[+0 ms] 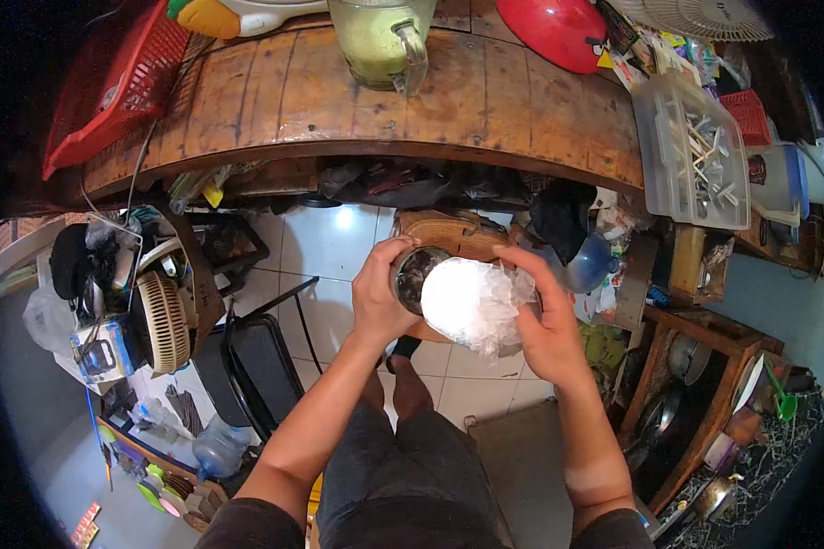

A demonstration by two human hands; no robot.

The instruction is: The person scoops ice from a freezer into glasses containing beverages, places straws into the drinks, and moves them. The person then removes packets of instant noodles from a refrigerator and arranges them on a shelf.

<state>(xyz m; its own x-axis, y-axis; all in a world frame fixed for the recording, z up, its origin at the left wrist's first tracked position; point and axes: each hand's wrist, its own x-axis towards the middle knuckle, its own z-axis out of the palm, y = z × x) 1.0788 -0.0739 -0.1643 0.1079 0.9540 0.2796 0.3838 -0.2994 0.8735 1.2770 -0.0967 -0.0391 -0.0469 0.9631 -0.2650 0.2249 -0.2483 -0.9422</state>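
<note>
My left hand (377, 288) is wrapped round a round dark glass container (416, 273), its open mouth facing up toward me. In my right hand (551, 329) is a bright white round piece (458, 295) with crumpled clear plastic (502, 316) bunched on its right side. Thumb and fingers of the right hand close on the plastic from the right. The white piece overlaps the container's right edge in this view. It is overexposed, so its surface detail is lost. Both hands are in front of my body, short of the wooden table (256, 101).
On the table stand a clear pitcher (375, 55) with pale green contents, a red basket (124, 101) and a red round object (558, 32). A clear cutlery box (655, 151) sits at the right end. A black folding chair (261, 366) and a brown wooden stool (439, 233) are below.
</note>
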